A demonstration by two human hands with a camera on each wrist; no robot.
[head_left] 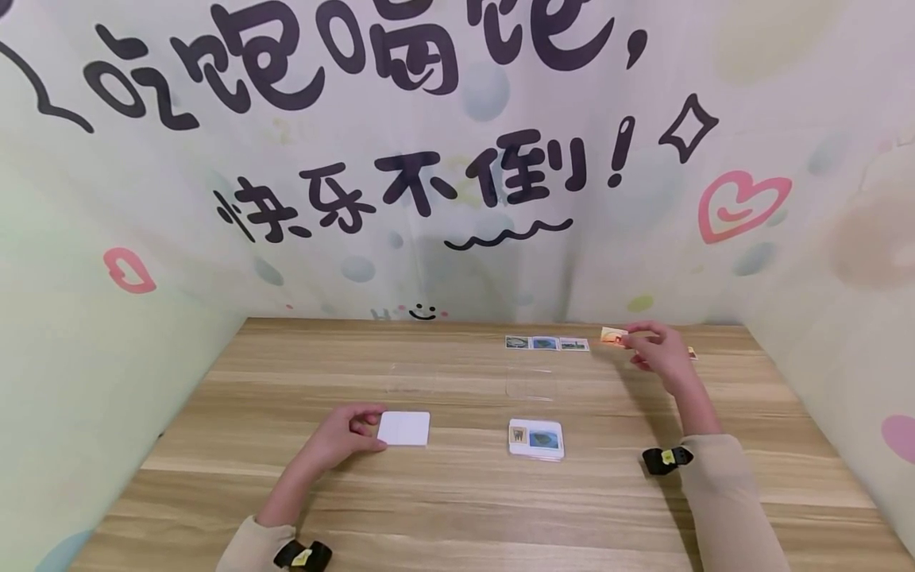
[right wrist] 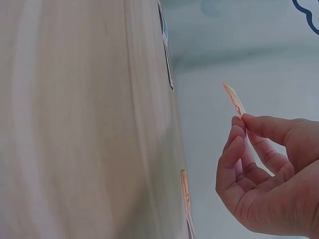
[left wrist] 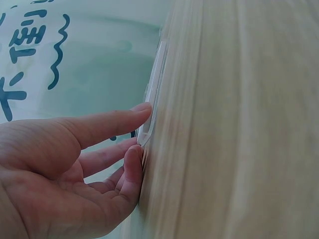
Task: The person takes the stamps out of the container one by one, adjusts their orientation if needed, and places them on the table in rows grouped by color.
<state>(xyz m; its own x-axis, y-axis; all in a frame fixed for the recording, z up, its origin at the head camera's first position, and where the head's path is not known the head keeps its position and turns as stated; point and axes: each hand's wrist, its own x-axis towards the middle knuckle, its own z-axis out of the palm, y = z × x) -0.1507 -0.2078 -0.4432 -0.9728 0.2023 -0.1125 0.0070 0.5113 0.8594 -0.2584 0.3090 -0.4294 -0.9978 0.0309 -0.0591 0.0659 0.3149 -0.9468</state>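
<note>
My right hand (head_left: 661, 353) pinches a small orange stamp (head_left: 612, 337) between thumb and fingertips. In the right wrist view this stamp (right wrist: 234, 98) is raised off the table. Another orange stamp (right wrist: 185, 191) lies below on the wood, mostly hidden behind the hand in the head view. My left hand (head_left: 343, 433) grips the left edge of a white card (head_left: 403, 428) lying flat, thumb at the near corner and fingers at the far one. Edge-on in the left wrist view, the card (left wrist: 156, 79) shows a clear rim. A row of three stamps (head_left: 546, 343) lies left of my right hand.
Between the hands lies a white card (head_left: 536, 453) bearing a brown stamp and a blue stamp. Two clear plastic pieces (head_left: 530, 384) lie on the wooden table (head_left: 457, 508), one behind each card. A printed cloth wall (head_left: 343, 278) rises behind the table's far edge.
</note>
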